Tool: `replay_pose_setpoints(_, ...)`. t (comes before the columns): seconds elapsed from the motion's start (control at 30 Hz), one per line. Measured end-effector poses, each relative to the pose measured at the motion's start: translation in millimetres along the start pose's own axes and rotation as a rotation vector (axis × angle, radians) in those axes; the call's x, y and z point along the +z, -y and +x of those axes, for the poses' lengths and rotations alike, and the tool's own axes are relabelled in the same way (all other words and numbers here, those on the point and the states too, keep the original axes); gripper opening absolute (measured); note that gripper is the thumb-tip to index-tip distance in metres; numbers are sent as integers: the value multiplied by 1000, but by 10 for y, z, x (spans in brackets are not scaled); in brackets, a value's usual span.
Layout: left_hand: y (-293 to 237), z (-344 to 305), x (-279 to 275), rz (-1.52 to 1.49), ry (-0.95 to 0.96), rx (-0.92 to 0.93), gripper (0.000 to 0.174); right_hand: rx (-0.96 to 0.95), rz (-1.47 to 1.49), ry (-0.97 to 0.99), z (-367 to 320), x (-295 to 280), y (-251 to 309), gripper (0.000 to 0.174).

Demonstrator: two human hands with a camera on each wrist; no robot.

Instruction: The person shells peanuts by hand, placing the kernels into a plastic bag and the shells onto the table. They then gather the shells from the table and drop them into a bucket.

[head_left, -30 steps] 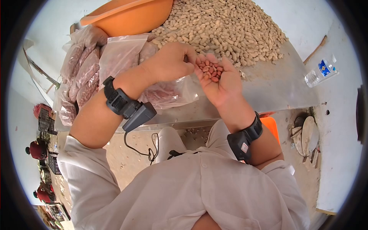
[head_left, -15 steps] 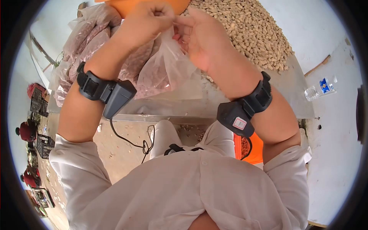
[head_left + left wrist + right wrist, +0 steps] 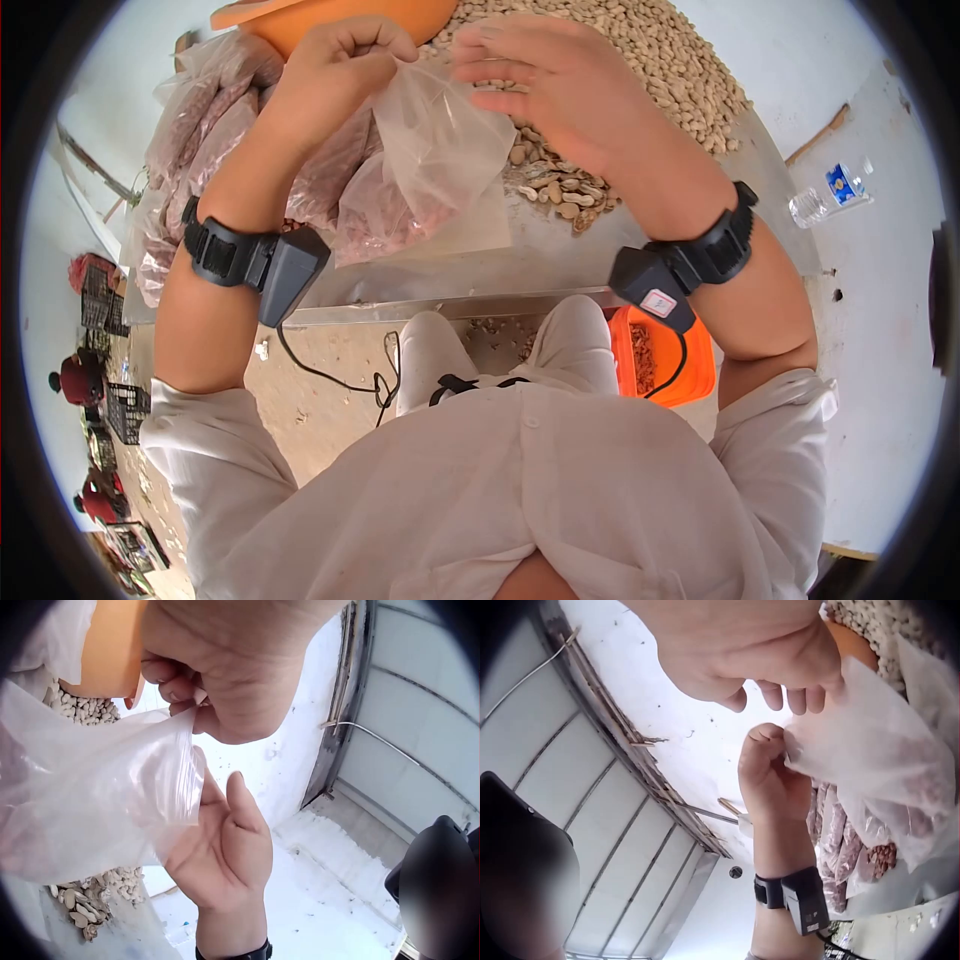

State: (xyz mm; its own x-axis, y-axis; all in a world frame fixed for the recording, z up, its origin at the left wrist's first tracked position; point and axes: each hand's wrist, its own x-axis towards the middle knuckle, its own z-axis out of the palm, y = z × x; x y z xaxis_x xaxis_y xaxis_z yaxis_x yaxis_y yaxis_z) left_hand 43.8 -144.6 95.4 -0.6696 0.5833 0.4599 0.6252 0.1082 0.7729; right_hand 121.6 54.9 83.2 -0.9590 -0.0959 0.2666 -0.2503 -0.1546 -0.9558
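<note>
A clear plastic bag (image 3: 435, 125) with pinkish-red kernels in its lower part stands at the table's near side. My left hand (image 3: 335, 80) pinches its top edge between thumb and fingers; the left wrist view shows the bag's zip edge (image 3: 187, 765) hanging from that grip. Just right of the bag top, my right hand (image 3: 575, 90) has its fingers extended. Its palm (image 3: 221, 855) faces up beside the bag's mouth in the left wrist view, with no kernels visible on it. In the right wrist view the fingers (image 3: 799, 697) reach beside the bag's top.
Filled bags (image 3: 205, 130) lie at the left, an orange basin (image 3: 370, 22) behind. Unshelled peanuts (image 3: 660, 60) are heaped at back right, flatter pieces (image 3: 570, 190) nearer. A bottle (image 3: 830, 195) is at the right, an orange container (image 3: 700, 355) below the table.
My right hand went from holding red kernels beside my left hand to the bag top, then drew slightly right, its kernels gone from view. My left hand moved up-left and took the bag's edge.
</note>
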Motion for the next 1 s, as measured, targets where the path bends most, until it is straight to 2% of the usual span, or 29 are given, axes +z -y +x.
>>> replay_pose_setpoints(0.03, 11, -8, 75, -30, -7, -5, 12, -54, -41, 18, -73, -134, 28, 29)
replay_pose_setpoints(0.07, 27, 0, 137, -60, -15, -12, 11, -54, -254, -14, -142, -286, 34, 30)
replay_pose_setpoints(0.13, 89, 58, 166, 166, 84, 23, 12, -46, -684, -74, -288, -622, -30, 32)
replay_pose_setpoints(0.27, -167, 134, 417, 637, 218, 29, 16, -121, -1104, 36, -586, -1181, -391, 49)
replay_pose_setpoints(0.33, -197, 165, 603, 752, 37, 418, 15, -211, -1326, 98, -725, -1264, -509, 59)
replay_pose_setpoints(0.37, -221, 174, 707, 801, -58, 611, 14, -199, -1371, 98, -749, -1270, -538, 62)
replay_pose_setpoints(0.47, -421, 137, 1093, 519, -15, 683, 12, -187, -1509, 118, -679, -1191, -657, 71)
replay_pose_setpoints(0.57, -343, 179, 1361, 359, 157, 474, 14, -169, -1584, 180, -532, -1087, -787, 72)
replay_pose_setpoints(0.63, -67, 291, 1419, 382, 154, 378, 16, -82, -1545, 224, -479, -1018, -823, 72)
replay_pose_setpoints(0.67, 103, 356, 1430, 392, 152, 329, 17, -136, -1538, 202, -486, -1027, -852, 70)
replay_pose_setpoints(0.73, 463, 438, 1393, 429, 75, 258, 19, -242, -1527, 162, -518, -1040, -907, 67)
replay_pose_setpoints(0.87, 963, 417, 1337, 318, -103, 99, 24, -257, -1560, 119, -640, -1038, -890, 55)
replay_pose_setpoints(0.97, 964, 473, 1276, 187, -76, -94, 26, -307, -1607, 106, -653, -1044, -909, 48)
replay_pose_setpoints(1.0, 1004, 476, 1281, 208, -101, -42, 26, -316, -1612, 103, -643, -1046, -921, 46)
